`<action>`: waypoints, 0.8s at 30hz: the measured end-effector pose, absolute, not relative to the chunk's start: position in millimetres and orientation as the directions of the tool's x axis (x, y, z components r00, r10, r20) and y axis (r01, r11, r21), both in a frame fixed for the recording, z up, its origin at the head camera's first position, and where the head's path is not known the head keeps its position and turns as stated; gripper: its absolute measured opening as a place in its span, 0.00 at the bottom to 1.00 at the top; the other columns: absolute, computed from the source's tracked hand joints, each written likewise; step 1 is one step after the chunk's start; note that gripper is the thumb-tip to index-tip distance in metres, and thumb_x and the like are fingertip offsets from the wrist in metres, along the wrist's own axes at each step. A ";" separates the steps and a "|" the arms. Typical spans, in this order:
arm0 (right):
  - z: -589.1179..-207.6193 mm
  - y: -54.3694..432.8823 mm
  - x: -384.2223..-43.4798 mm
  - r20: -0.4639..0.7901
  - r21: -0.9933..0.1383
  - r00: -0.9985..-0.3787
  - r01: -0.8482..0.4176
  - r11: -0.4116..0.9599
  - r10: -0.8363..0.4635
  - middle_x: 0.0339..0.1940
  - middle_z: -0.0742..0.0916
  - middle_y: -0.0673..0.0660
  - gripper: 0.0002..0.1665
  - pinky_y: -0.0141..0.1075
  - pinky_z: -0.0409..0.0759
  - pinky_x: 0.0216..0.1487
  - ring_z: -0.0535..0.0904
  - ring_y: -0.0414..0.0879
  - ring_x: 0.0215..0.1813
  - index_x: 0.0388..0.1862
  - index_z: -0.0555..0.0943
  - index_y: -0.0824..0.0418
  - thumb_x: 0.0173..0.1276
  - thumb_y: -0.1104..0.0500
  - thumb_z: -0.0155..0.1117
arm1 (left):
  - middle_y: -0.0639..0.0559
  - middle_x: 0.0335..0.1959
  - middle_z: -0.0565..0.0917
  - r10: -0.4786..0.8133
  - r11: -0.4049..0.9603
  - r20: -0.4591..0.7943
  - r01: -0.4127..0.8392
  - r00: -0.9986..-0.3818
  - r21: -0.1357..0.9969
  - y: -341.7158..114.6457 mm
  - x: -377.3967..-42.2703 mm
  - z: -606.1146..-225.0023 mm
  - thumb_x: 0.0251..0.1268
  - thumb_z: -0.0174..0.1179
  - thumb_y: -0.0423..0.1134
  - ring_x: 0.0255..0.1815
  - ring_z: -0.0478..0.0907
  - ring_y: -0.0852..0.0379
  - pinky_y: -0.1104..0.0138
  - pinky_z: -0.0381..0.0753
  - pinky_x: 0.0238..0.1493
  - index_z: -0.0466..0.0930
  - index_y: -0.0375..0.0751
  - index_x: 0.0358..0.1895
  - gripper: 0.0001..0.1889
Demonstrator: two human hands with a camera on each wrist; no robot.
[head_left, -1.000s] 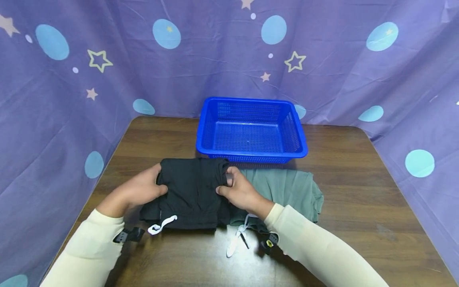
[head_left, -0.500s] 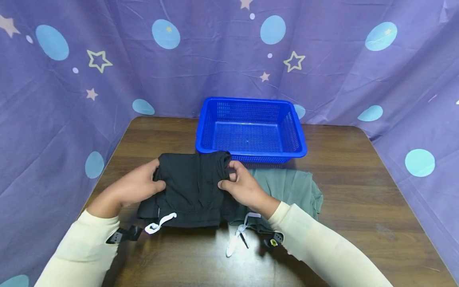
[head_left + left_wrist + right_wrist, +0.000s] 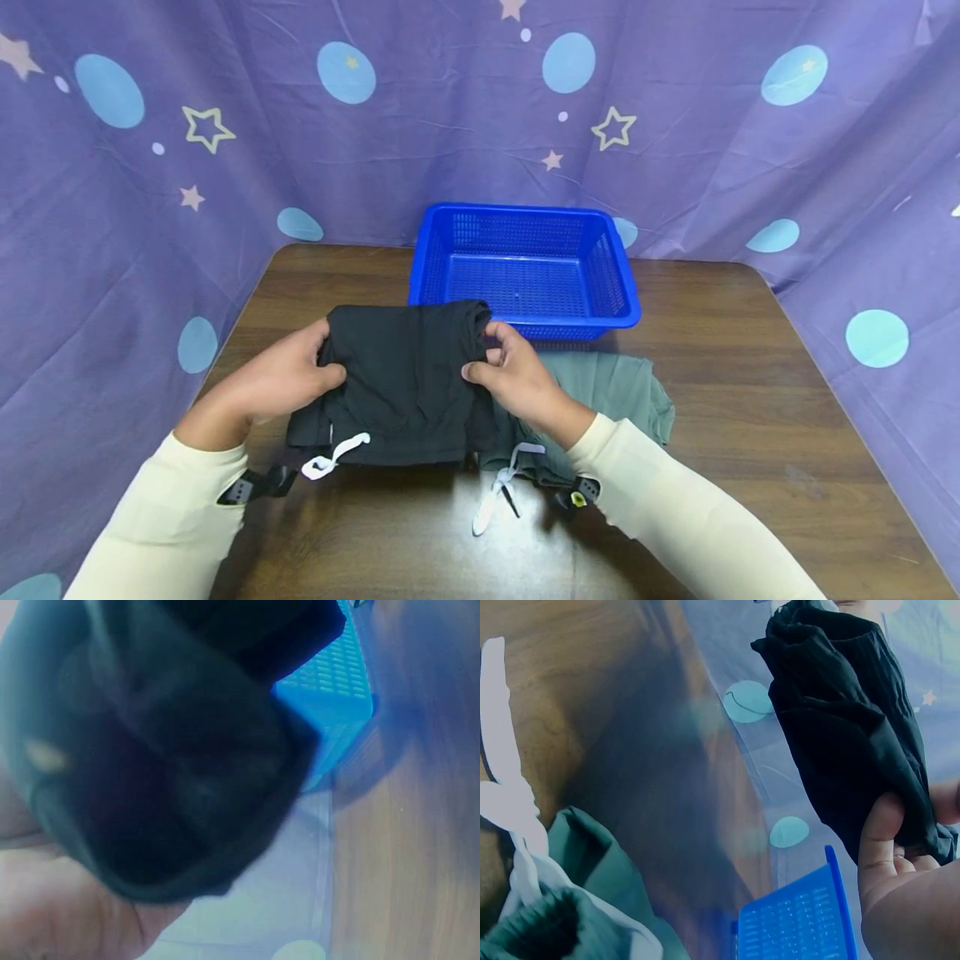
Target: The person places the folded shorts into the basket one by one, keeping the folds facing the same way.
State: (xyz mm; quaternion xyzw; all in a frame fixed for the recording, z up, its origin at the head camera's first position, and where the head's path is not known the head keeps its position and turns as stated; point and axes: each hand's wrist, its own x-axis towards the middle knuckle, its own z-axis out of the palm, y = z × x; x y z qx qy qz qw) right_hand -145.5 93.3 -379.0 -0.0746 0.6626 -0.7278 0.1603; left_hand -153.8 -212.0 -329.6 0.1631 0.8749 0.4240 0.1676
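Two-handed hold on a folded black garment (image 3: 408, 375), raised between the grips. Left grip (image 3: 281, 382): clamped on the left edge, thumb over the front face, fingers largely hidden behind the cloth. Right grip (image 3: 525, 385): clamped on the right edge, thumb in front, fingers curled in behind the rolled layers. Below the left grip, a lower layer jutting out sideways and a white drawstring (image 3: 335, 458) dangling free.

Change over the last second: both grips and the black garment shifted upward and farther from the body, with the far edge now overlapping the near left corner of the blue basket (image 3: 577, 321) in the head view. Contact with the basket: impossible to tell. Basket, beyond the right grip, unmoved; likewise the green garment (image 3: 607, 387), partly beneath the right forearm on the desk (image 3: 720, 400), with a pale drawstring (image 3: 491, 504) trailing on the near side of the right grip.

Significance, by judgement: weight apparently off the desk and shared by both grips; folded layers seemingly intact under the pinch; black garment nearer the basket but outside it. Likeliest weak point: the projecting lower layer, apparently less firmly secured than the upper folds.
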 end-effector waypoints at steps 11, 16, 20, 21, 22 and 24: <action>-375.7 108.0 -159.7 -0.136 -0.982 -0.968 0.161 -0.102 -0.212 0.44 0.88 0.66 0.38 0.41 0.86 0.39 0.86 0.47 0.36 0.71 0.61 0.68 0.63 0.72 0.60 | 0.40 0.51 0.82 0.424 0.525 -0.111 0.144 -0.899 0.839 -196.4 -167.5 -327.9 0.68 0.52 0.25 0.46 0.80 0.52 0.67 0.80 0.48 0.65 0.27 0.65 0.22; -370.1 117.2 -165.8 -0.165 -0.984 -0.976 0.174 -0.048 -0.144 0.50 0.85 0.69 0.43 0.39 0.84 0.45 0.85 0.47 0.40 0.77 0.57 0.69 0.65 0.70 0.61 | 0.39 0.50 0.82 0.409 0.515 -0.093 0.145 -0.908 0.845 -189.1 -175.6 -328.7 0.70 0.54 0.27 0.45 0.80 0.52 0.67 0.80 0.47 0.68 0.27 0.62 0.19; -365.4 122.5 -168.9 -0.172 -0.984 -0.978 0.176 -0.028 -0.118 0.50 0.85 0.69 0.44 0.39 0.83 0.47 0.85 0.47 0.41 0.78 0.56 0.69 0.65 0.69 0.62 | 0.38 0.49 0.82 0.387 0.469 -0.094 0.108 -0.917 0.876 -181.5 -180.5 -331.4 0.69 0.54 0.27 0.42 0.81 0.52 0.67 0.82 0.45 0.68 0.25 0.61 0.19; -364.6 123.9 -169.6 -0.172 -0.983 -0.978 0.178 -0.036 -0.119 0.50 0.85 0.69 0.44 0.40 0.83 0.48 0.85 0.47 0.42 0.78 0.56 0.69 0.65 0.69 0.62 | 0.38 0.49 0.82 0.380 0.475 -0.092 0.108 -0.921 0.873 -179.5 -181.8 -331.9 0.69 0.54 0.27 0.43 0.80 0.52 0.66 0.81 0.46 0.68 0.25 0.61 0.19; -363.7 125.4 -170.4 -0.174 -0.983 -0.978 0.179 -0.037 -0.117 0.51 0.85 0.69 0.44 0.40 0.83 0.48 0.85 0.47 0.42 0.78 0.56 0.68 0.66 0.68 0.62 | 0.37 0.50 0.81 0.374 0.472 -0.098 0.099 -0.922 0.876 -177.5 -183.2 -332.5 0.69 0.54 0.28 0.44 0.80 0.52 0.65 0.81 0.48 0.67 0.25 0.62 0.20; -362.4 129.4 -172.2 -0.175 -0.983 -0.978 0.179 -0.031 -0.115 0.53 0.85 0.70 0.44 0.40 0.83 0.49 0.85 0.48 0.45 0.79 0.55 0.68 0.67 0.68 0.61 | 0.37 0.53 0.81 0.359 0.491 -0.101 0.096 -0.928 0.866 -173.3 -186.4 -333.5 0.70 0.54 0.29 0.48 0.79 0.50 0.62 0.79 0.52 0.67 0.26 0.64 0.22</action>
